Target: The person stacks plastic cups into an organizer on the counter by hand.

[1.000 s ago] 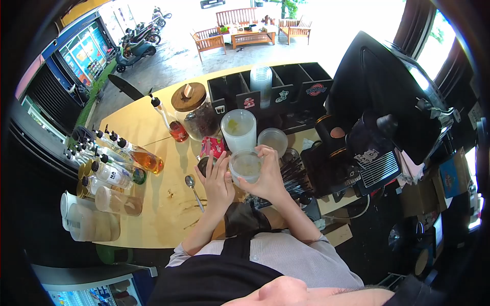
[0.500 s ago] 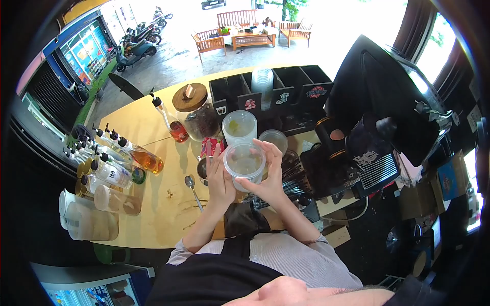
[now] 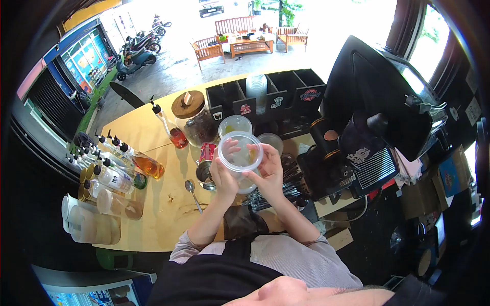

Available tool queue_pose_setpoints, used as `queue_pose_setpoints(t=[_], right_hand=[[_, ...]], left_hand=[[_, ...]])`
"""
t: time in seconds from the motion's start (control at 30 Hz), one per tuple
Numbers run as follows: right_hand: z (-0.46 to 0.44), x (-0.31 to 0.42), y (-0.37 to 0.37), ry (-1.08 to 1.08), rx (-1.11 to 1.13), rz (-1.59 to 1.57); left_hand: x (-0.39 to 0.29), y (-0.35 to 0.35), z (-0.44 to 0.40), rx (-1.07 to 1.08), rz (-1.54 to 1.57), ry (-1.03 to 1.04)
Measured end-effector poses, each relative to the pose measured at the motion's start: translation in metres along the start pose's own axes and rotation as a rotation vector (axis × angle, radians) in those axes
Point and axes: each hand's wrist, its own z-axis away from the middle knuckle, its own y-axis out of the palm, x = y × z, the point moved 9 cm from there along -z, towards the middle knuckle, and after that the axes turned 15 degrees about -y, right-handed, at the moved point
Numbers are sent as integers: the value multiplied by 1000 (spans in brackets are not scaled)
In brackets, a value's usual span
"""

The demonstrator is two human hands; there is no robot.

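Observation:
A clear round plastic tub (image 3: 240, 152) is held up between both hands, its rim facing me. My left hand (image 3: 225, 175) wraps its left side, fingers showing through the clear wall. On the tub's right side, my right hand (image 3: 267, 171) grips it with the thumb low at the front. Behind it stands another translucent container (image 3: 235, 122) with something yellow-green in it. A round clear container (image 3: 271, 142) is partly hidden by my right hand. Left of my left hand are a metal cup (image 3: 204, 175), a red packet (image 3: 207, 152) and a spoon (image 3: 193, 193).
Pump bottles (image 3: 115, 176) and pitchers (image 3: 94, 224) line the left side. A wooden-lidded jar (image 3: 196, 120) and a black divided organizer (image 3: 278, 104) stand at the back. Wrapped straws (image 3: 288, 183) and a black coffee machine (image 3: 367, 107) are on the right.
The tub has come up toward me in both hands and now overlaps the container behind it. My left fingers, spread beside it earlier, now wrap around it. The view has shifted slightly.

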Motion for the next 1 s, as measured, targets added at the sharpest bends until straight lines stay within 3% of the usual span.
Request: queue_pose_setpoints(t=[0.1,0.13,0.23,0.37,0.57,0.63,0.7,0.73,0.83,0.9,1.0], right_hand=[[5,-9,2,-55,171,220],[13,-24,5,88,152,67],[16,-16,16,116,136,-54],[3,-7,5,5,64,-72],[-21,-1,-17,26,-64,-55],[-25,-10,-26,145,-151,-148],[-39,-5,-32,131,-182,-117],[-47,-4,-40,153,-213,-27],[-74,-7,-60,196,-249,167],[-100,14,-65,-122,-146,574],[-136,54,-56,-205,-121,870]], left_hand=[[9,-1,-6,-6,106,-98],[10,1,-7,13,110,-112],[5,12,-3,56,130,-67],[-14,21,-7,64,77,15],[-45,38,-29,133,-340,169],[-46,36,-42,152,-363,159],[-46,29,-57,54,-547,213],[-60,31,-58,35,-633,316],[-80,36,-71,1,-750,366],[-81,37,-79,18,-753,378],[-81,44,-89,35,-811,392]])
